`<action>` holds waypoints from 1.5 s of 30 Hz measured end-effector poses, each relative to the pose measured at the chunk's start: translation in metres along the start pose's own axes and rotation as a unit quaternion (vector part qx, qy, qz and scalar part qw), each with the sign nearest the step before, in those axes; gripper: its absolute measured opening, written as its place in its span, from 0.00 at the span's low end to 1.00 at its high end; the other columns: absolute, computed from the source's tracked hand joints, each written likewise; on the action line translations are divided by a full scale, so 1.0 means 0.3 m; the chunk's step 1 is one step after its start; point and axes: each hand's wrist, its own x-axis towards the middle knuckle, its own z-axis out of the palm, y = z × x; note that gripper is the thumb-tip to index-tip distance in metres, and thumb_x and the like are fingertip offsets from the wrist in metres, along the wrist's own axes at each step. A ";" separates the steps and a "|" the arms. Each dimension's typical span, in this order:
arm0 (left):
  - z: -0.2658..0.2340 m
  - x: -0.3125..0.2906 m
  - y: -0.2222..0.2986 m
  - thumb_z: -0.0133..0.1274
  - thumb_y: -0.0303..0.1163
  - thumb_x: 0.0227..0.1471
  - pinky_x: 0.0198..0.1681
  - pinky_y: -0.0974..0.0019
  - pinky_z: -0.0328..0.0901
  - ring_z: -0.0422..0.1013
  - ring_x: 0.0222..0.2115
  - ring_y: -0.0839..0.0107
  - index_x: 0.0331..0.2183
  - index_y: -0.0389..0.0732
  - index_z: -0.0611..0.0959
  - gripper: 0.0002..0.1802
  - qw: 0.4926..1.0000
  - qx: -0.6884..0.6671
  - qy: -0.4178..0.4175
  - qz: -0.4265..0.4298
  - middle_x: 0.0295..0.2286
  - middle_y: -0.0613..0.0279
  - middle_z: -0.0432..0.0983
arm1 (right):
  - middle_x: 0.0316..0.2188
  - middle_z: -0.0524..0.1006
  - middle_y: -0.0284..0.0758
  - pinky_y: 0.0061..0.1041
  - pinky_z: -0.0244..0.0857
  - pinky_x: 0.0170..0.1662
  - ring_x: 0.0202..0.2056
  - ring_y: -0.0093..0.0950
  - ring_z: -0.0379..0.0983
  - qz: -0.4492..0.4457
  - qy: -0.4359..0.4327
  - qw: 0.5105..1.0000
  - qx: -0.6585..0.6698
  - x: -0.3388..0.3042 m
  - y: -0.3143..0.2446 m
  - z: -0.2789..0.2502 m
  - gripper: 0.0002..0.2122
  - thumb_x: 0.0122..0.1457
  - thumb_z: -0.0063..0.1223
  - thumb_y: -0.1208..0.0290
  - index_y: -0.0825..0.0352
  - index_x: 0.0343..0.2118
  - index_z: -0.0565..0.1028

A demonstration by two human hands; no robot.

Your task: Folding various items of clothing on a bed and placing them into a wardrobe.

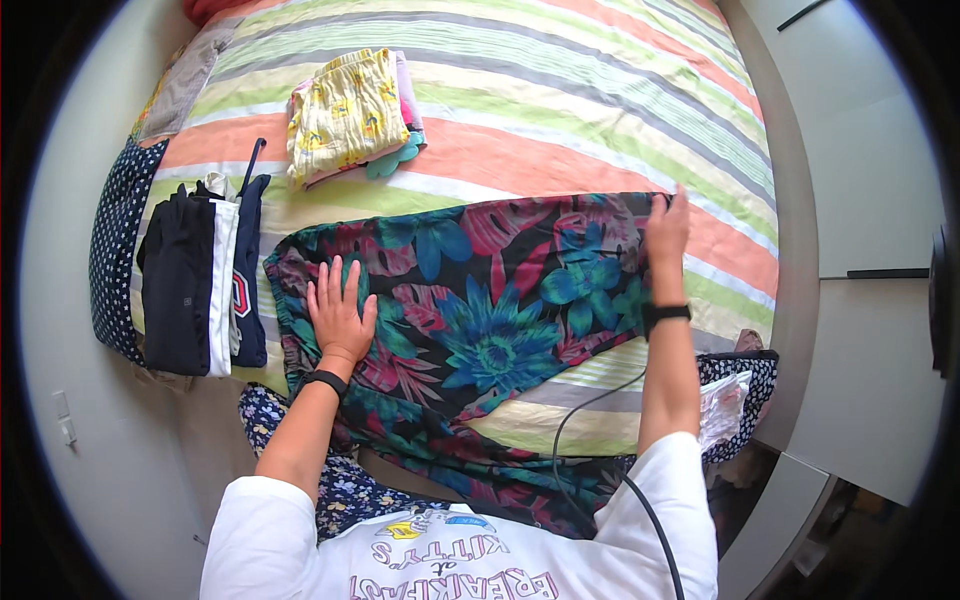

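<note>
A pair of dark floral trousers (497, 345) in blue, green and pink is spread across the bed, with a gathered edge at its left end. Part of the cloth is folded toward me and drops over the bed's near edge. My left hand (341, 312) lies flat on the left part, palm down and fingers spread. At the far right corner, my right hand (667, 232) has its fingers close together on the trousers' edge. It seems to pinch the cloth there, though the fingertips are partly hidden.
Striped bedding (560, 110) covers the bed. A yellow folded garment (345, 115) tops a small pile behind the trousers. Dark and white folded clothes (185, 285) stand in a row at left. Patterned cloth (755, 390) lies at right. A black cable (560, 440) hangs across near my right arm.
</note>
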 end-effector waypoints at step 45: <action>0.056 -0.049 -0.149 0.53 0.54 0.52 0.65 0.47 0.39 0.45 0.65 0.53 0.63 0.49 0.61 0.42 0.982 -0.184 -0.032 0.012 0.63 0.53 0.52 | 0.48 0.72 0.49 0.36 0.62 0.54 0.49 0.44 0.69 0.176 -0.108 0.969 -0.139 -0.984 0.222 -1.122 0.17 0.61 0.50 0.67 0.72 0.49 0.71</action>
